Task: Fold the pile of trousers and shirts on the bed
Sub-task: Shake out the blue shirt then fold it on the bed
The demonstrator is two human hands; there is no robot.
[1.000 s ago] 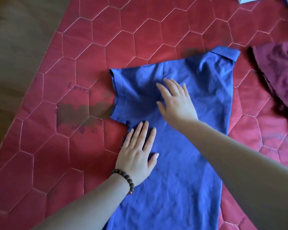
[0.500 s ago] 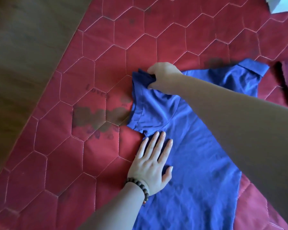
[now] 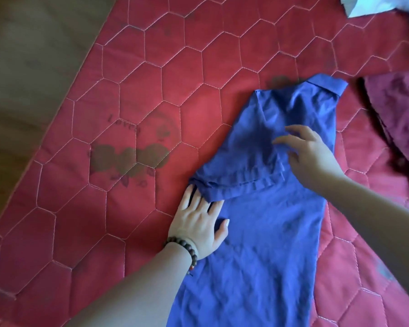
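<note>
A blue shirt (image 3: 265,237) lies flat on the red quilt (image 3: 151,95), its sleeve (image 3: 243,166) folded in across the body and its collar (image 3: 328,86) at the far end. The left hand (image 3: 200,224) presses flat, fingers straight, on the shirt's left edge just below the sleeve, fingertips under the sleeve hem. The right hand (image 3: 309,152) sits over the shirt just right of the sleeve, fingers loosely spread and gripping nothing.
</note>
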